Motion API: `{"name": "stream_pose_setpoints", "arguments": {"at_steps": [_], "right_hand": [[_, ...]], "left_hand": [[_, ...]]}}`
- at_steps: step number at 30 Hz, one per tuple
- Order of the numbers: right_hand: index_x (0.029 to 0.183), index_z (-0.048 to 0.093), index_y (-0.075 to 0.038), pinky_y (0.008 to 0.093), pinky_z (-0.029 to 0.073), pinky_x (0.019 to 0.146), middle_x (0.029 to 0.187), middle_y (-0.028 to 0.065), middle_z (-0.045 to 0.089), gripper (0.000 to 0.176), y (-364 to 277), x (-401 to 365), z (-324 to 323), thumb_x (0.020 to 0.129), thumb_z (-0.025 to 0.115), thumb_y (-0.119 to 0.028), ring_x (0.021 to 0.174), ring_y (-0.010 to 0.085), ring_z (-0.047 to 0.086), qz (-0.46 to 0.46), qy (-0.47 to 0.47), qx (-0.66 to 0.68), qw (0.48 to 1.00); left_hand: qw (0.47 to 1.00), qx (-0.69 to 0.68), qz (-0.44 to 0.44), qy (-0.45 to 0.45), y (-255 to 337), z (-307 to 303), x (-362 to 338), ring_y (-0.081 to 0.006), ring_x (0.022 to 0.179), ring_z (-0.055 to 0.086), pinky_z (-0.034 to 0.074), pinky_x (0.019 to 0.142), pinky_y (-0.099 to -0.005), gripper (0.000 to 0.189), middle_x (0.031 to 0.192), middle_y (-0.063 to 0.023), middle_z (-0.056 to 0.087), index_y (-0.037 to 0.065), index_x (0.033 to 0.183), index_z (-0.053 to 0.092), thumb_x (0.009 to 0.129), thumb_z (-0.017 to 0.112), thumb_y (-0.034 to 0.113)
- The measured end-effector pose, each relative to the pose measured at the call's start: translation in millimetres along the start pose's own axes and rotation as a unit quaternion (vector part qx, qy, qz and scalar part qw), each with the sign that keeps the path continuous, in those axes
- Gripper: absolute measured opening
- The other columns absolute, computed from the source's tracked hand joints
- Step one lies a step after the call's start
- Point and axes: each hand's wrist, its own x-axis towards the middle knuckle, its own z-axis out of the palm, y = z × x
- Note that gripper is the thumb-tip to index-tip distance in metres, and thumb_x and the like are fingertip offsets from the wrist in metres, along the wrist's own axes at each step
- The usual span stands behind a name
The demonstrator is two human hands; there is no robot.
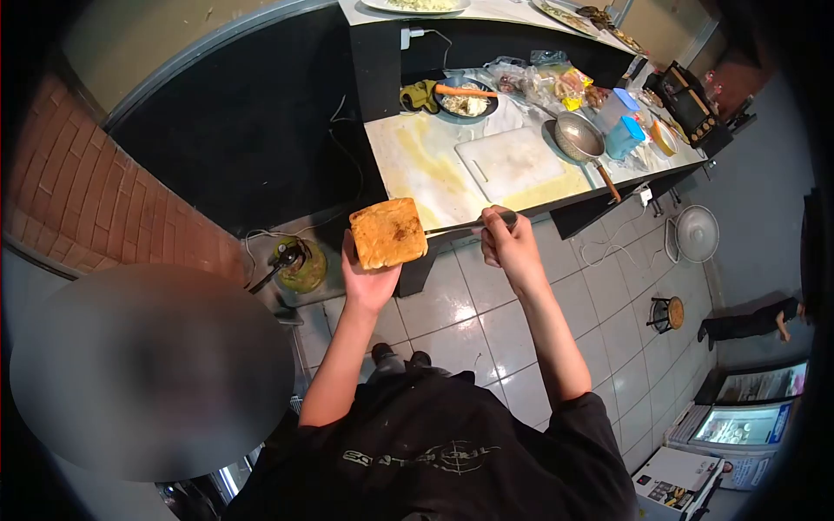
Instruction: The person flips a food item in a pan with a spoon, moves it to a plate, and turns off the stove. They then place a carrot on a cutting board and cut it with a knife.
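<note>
Head view: toast (389,233), bowl (490,107) with whitish food (467,105)

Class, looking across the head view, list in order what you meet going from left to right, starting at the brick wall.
Brick wall, gas cylinder, browned square of food, right hand, pan, round stool.

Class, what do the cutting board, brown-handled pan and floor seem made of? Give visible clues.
Cutting board: probably matt plastic, being plain white without visible grain. Pan: likely metal, its bowl silvery and shiny; the brown handle may be wood. Floor: probably glazed ceramic tile, glossy with reflections and joint lines.
</note>
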Motion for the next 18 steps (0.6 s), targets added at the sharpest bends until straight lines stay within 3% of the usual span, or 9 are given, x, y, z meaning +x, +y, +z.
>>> {"name": "stream_pose_setpoints", "arguments": {"at_steps": [5, 8, 15, 17, 18], "right_hand": [[0.083, 0.054, -0.003, 0.0241, 0.024, 0.042, 0.056, -0.0052, 0.033, 0.029, -2.6, 11.0, 12.7, 0.105, 0.050, -0.022, 0.045, 0.0056, 0.029, -0.010, -0.040, 0.009, 0.999], [0.083, 0.055, -0.002, 0.0240, 0.023, 0.042, 0.056, -0.0054, 0.032, 0.030, -2.7, 17.4, 21.3, 0.105, 0.049, -0.023, 0.045, 0.0051, 0.028, -0.013, -0.076, 0.006, 0.997], [0.083, 0.055, -0.005, 0.0237, 0.018, 0.043, 0.057, -0.0076, 0.031, 0.031, 1.1, 28.2, 45.6, 0.104, 0.050, -0.026, 0.047, 0.0038, 0.024, 0.014, -0.206, -0.040, 0.978], [0.083, 0.055, -0.004, 0.0237, 0.019, 0.043, 0.057, -0.0070, 0.031, 0.031, 2.3, 23.3, 58.0, 0.104, 0.050, -0.027, 0.047, 0.0038, 0.025, 0.007, -0.242, -0.068, 0.968], [0.084, 0.056, -0.004, 0.0238, 0.019, 0.043, 0.058, -0.0066, 0.031, 0.030, -3.1, 26.6, 56.7, 0.104, 0.050, -0.026, 0.046, 0.0039, 0.025, 0.006, -0.268, -0.068, 0.961]], "left_hand": [[0.998, 0.024, 0.039, 0.048, 18.8, 1.4, 1.9, -0.0283, 0.133, 0.047, 0.032, 0.116, -0.0462, 0.054, 0.143, -0.0092, 0.052, 0.009, 0.139, 0.050, 0.101, 0.046, 0.047], [0.999, -0.035, 0.007, -0.025, 35.7, -4.7, -12.6, -0.0278, 0.135, 0.046, 0.030, 0.117, -0.0466, 0.053, 0.144, -0.0089, 0.052, 0.010, 0.139, 0.051, 0.102, 0.044, 0.047], [0.989, -0.013, 0.142, -0.042, 37.3, 11.6, -65.5, -0.0254, 0.138, 0.042, 0.028, 0.118, -0.0458, 0.059, 0.146, -0.0064, 0.049, 0.009, 0.145, 0.045, 0.103, 0.038, 0.050], [0.978, -0.052, 0.182, -0.083, 29.5, 7.3, -90.0, -0.0258, 0.137, 0.044, 0.028, 0.117, -0.0460, 0.058, 0.145, -0.0070, 0.051, 0.008, 0.143, 0.048, 0.103, 0.039, 0.050], [0.972, -0.025, 0.234, -0.025, 18.7, 8.5, -95.7, -0.0265, 0.136, 0.044, 0.028, 0.117, -0.0460, 0.057, 0.145, -0.0077, 0.052, 0.008, 0.141, 0.049, 0.103, 0.039, 0.050]]}}
